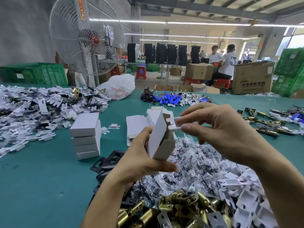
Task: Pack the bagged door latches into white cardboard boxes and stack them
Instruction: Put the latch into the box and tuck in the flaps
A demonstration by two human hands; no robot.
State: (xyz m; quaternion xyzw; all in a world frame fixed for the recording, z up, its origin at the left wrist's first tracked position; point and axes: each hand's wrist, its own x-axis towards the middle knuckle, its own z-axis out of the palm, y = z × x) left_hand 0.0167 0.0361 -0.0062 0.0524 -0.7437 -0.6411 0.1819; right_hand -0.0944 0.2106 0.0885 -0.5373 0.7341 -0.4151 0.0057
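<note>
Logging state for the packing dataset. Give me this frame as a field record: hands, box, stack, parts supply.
left hand: grip round open white box, open end up
right hand: pinches white card piece at the box's open end
finished stack: four closed white boxes on the table, left of the hands
flat blanks: behind the held box
bagged latches: loose pile under the hands
brass latches: unbagged heap, nearest the camera
latch in box: cannot tell

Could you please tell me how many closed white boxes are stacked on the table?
4, piled one upon another on the green table: top box, second box, third box, bottom box. Others may be hidden behind them.
</note>
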